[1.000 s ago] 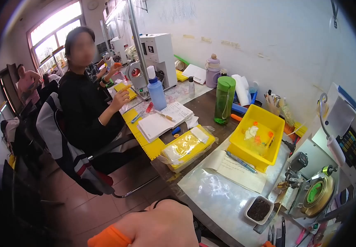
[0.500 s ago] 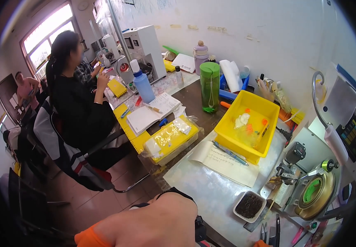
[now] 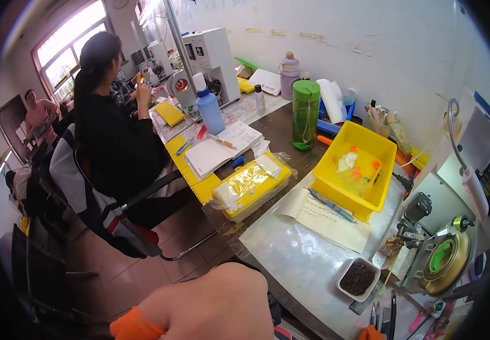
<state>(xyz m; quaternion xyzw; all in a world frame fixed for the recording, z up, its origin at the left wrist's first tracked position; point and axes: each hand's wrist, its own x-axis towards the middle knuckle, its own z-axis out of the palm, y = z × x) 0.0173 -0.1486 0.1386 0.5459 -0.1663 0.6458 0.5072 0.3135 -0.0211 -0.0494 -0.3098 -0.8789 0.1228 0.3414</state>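
Observation:
Close to the camera at the lower edge, my left hand shows as a large bent shape with an orange covering at its left end. Its fingers are mostly hidden, and nothing can be made out in its grip. Of my right hand, just an orange-covered fingertip seems to show at the bottom edge. It is beside metal tweezers and a slim black tool. Above these stands a small white dish filled with dark material.
On the metal bench top lie an open notepad with pens and a yellow bin holding small orange and white pieces. A wheel machine stands at right. Further left are a wrapped yellow box, a green bottle and a seated co-worker.
The view has shifted, so the bench appears further right. My left hand has turned slightly and sits a little differently at the lower edge. The orange fingertip shows slightly more.

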